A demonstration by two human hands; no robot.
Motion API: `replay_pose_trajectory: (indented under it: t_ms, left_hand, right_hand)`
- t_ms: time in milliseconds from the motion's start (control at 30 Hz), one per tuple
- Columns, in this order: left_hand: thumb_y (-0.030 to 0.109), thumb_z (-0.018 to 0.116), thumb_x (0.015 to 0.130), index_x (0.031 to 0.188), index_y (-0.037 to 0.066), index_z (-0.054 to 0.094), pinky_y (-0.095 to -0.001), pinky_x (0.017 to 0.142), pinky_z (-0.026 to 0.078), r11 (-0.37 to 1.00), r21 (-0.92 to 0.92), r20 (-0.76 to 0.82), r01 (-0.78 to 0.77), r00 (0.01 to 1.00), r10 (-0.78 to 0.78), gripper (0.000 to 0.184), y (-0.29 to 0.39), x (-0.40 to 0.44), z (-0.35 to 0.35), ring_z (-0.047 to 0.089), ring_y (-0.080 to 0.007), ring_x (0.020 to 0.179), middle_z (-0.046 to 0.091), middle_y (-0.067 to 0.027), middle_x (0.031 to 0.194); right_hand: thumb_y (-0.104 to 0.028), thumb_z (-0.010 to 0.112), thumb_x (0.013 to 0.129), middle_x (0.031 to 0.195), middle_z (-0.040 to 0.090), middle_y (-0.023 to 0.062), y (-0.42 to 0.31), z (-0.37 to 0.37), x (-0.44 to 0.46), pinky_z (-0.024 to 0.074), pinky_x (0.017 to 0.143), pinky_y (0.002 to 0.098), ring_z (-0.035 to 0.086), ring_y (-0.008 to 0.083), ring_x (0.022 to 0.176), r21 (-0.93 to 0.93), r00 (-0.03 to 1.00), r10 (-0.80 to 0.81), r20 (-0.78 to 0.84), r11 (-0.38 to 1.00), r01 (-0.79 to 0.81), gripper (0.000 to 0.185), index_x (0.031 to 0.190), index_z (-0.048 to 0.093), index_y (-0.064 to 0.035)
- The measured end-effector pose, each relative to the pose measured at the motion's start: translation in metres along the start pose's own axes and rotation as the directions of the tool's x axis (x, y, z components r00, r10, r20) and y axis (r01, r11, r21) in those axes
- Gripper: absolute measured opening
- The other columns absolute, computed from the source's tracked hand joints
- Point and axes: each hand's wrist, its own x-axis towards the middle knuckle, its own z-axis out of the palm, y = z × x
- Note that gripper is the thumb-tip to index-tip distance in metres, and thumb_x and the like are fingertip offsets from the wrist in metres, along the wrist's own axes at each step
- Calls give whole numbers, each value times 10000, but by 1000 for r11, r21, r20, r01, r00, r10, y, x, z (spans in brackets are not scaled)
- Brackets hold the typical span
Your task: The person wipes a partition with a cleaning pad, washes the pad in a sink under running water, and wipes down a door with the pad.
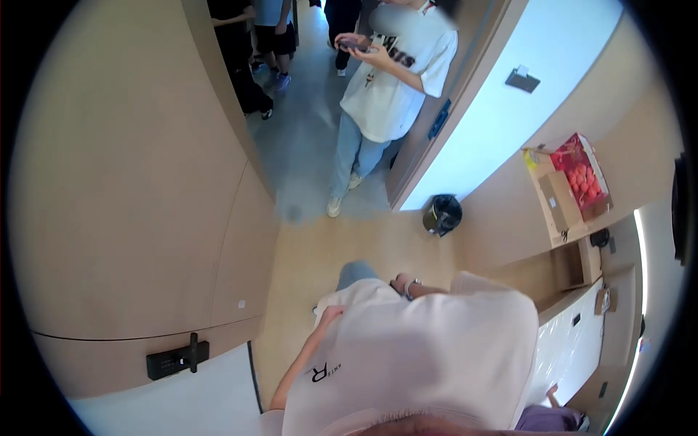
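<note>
My left hand point(332, 313) is beside the front of my pale T-shirt point(429, 349), near its lower edge. Its fingers are hidden against the cloth, so I cannot tell whether they grip anything. Past the shirt's hem, my right hand point(399, 282) hangs low over the wooden floor point(320, 247), with a band point(412, 284) around the wrist. It looks small and partly covered, and its finger pose is unclear. No object shows in either hand.
A wide beige door point(138, 182) with a black handle point(193, 353) fills the left. A person point(396, 94) holding a phone point(355, 45) stands in the doorway, others behind. A lined bin point(443, 215) stands by the wall. At right are shelves with a red box of fruit point(584, 182).
</note>
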Motion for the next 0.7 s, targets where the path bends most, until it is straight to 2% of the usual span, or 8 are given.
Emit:
replay_pose_trajectory:
  t_ms: [200,333,400,433,500,533,600,700]
  left_hand:
    - [231,534,903,1102,-24,630,-334,919,421,998,43,-50,-52,997,55,337,2,-20,-43,539,-227,1007,603,-131,1034]
    - [233,550,899,1053,-18,629,-337,873,429,997,45,-120,-58,991,63,305,1,-34,-71,535,-224,949,596,-136,976]
    - [234,558,897,1028,-16,629,-338,850,433,998,46,-169,-53,984,60,291,0,-41,-88,533,-223,919,592,-138,947]
    - [234,562,896,1016,-14,629,-339,838,434,998,46,-193,-49,979,57,284,0,-44,-96,532,-222,904,590,-140,932]
    - [235,569,894,991,-11,628,-341,815,438,997,52,-248,-49,967,61,271,1,-48,-116,530,-221,875,586,-142,903]
    - [236,573,893,978,-10,628,-341,804,440,997,57,-280,-49,958,63,266,0,-48,-126,529,-220,860,585,-143,889]
    - [237,581,891,953,-7,628,-343,781,444,996,72,-350,-45,934,67,256,3,-50,-147,527,-219,831,581,-146,860]
    - [239,593,887,916,-3,627,-345,746,450,994,97,-470,-42,879,83,245,12,-49,-179,524,-217,787,575,-149,816]
  right_hand:
    - [-391,636,835,1146,693,267,-95,-60,-5,533,921,471,679,416,1053,37,975,34,-220,999,-27,498,1141,717,-7]
    - [-394,608,858,1115,720,222,-121,-71,84,539,905,447,698,378,1009,81,941,26,-337,997,2,463,1106,724,-22]
    - [-387,550,900,1061,739,143,-145,-75,135,541,914,425,703,325,968,769,990,19,-142,632,98,399,1070,718,-67]
    - [-387,550,900,1061,739,143,-172,-84,137,541,914,425,703,325,968,762,991,2,-137,640,104,399,1070,718,-67]
    - [-373,495,939,1011,734,79,-238,-110,116,538,937,423,695,287,937,958,962,-187,200,-171,-233,350,1043,702,-111]
    - [-373,495,939,1011,734,79,-273,-123,102,538,937,423,695,287,937,960,956,-213,204,-146,-237,350,1043,702,-111]
    - [-368,485,959,1027,737,75,-338,-143,88,530,966,449,694,285,949,910,916,-392,79,-346,-226,338,1025,699,-114]
    - [-416,483,972,1038,724,63,-438,-185,106,532,941,460,680,280,973,858,742,-663,-104,-437,-271,377,1095,685,-123]
